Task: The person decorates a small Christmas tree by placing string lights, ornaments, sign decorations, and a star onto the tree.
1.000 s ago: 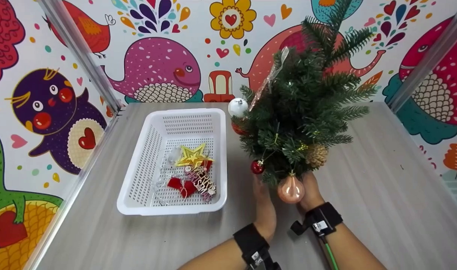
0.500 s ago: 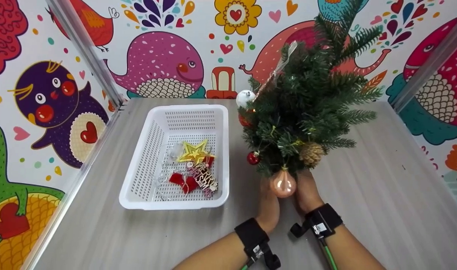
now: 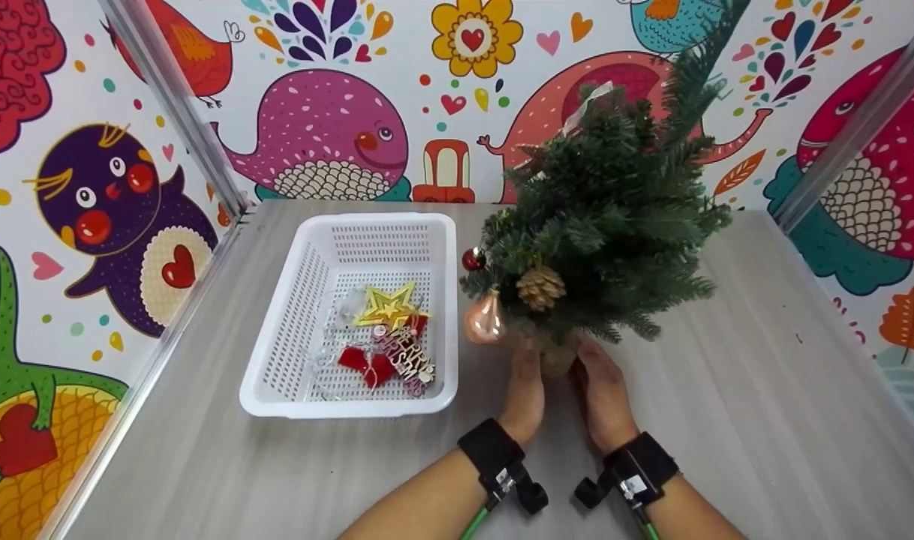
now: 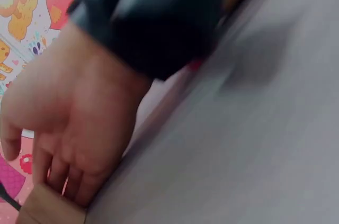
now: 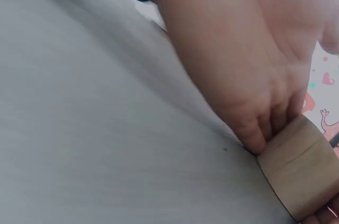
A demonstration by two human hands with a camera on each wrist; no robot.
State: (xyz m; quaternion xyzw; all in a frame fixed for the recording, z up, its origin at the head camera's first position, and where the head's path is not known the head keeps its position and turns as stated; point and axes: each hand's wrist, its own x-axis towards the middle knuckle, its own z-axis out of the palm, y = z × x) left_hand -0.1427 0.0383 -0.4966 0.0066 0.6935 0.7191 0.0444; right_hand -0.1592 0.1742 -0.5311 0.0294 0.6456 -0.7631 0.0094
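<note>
A small artificial Christmas tree point(image 3: 607, 225) stands on the table, its bare green side facing mostly right. My left hand point(image 3: 526, 390) and right hand point(image 3: 605, 390) hold its round wooden base point(image 5: 299, 168) from both sides. In the right wrist view, the fingers bend against the base; the left wrist view shows the other hand's fingers reaching round its edge, with their tips hidden. A pine cone point(image 3: 541, 288), a peach teardrop ornament point(image 3: 486, 321) and a small red bauble point(image 3: 473, 259) hang on the tree's front left. Part of a pink ornament with a clear ribbon point(image 3: 588, 107) shows higher up.
A white perforated basket point(image 3: 258, 397) stands left of the tree. In it lie a gold star point(image 3: 391, 306), a red bow point(image 3: 367, 364), a Merry Christmas sign point(image 3: 408, 360) and clear items. Cartoon-printed panels point(image 3: 457, 97) with metal posts enclose the grey table point(image 3: 727, 450).
The tree has turned on its base: the pine cone and peach ornament have swung left, and the white and orange ornaments have gone out of sight. Both hands stay at the base.
</note>
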